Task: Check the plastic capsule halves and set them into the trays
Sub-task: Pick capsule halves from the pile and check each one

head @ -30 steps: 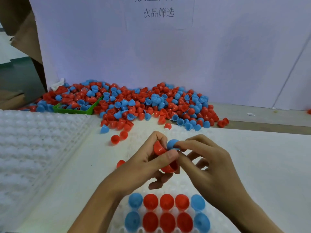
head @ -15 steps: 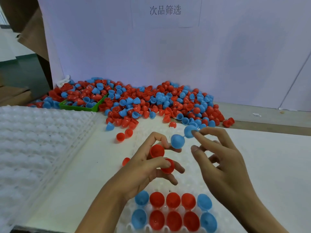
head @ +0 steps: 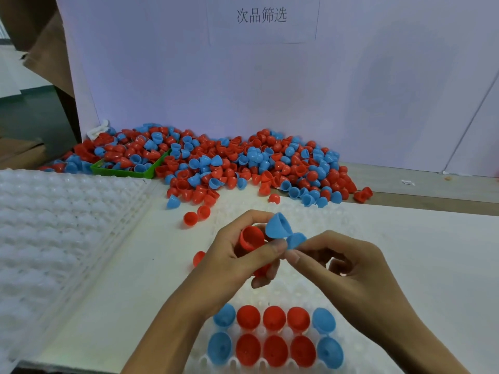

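My left hand (head: 232, 263) grips a red capsule half (head: 251, 238) in curled fingers and pinches a blue capsule half (head: 278, 226) at thumb and forefinger, above the white tray (head: 294, 290). My right hand (head: 348, 273) pinches a second blue half (head: 295, 240), touching the first. At the tray's near end, two rows hold seated halves (head: 274, 334): blue at each end, three red between. Beyond the tray's far end lies the loose pile of red and blue halves (head: 243, 166), spilling over a green bin (head: 121, 172)
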